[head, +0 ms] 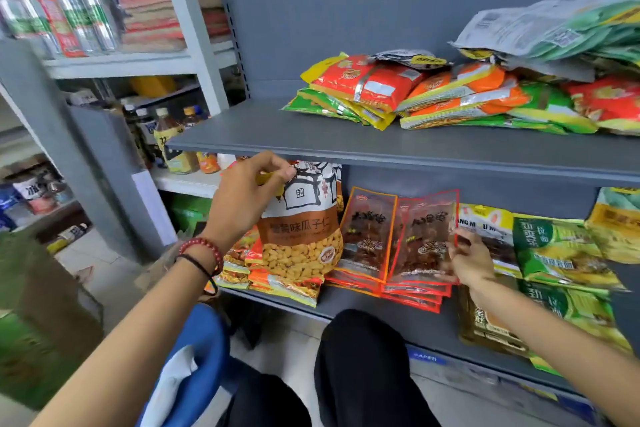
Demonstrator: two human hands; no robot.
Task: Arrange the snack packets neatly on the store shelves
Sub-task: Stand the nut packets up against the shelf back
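Under the lip of the upper shelf (pixel 259 128), the left hand (pixel 249 194) pinches the top edge of the brown packet (pixel 301 239), thumb and fingers closed on it. That holds it upright with its printed face outward, apparently to stand it as a front-facing display. Right of the brown packet, the right hand (pixel 471 260) grips the outer edge of a clear packet (pixel 424 236), fingers curled round its side, likely steadying it. A second clear packet (pixel 367 232) stands between that one and the brown packet.

Directly below the brown packet lie flat orange packets (pixel 287 284), and a flat red-edged stack (pixel 412 295) lies under the two clear ones. This footing looks uneven, so a released packet may slump. All of them rest on the lower shelf (pixel 415 329).

Further right of the brown packet, green packets (pixel 561 250) lean untidily and crowd the right hand. Above the brown packet the upper shelf sits close, leaving little headroom, and it carries a loose heap of packets (pixel 367 87) not yet sorted. Left of the brown packet, bottles (pixel 173 146) fill a separate rack.
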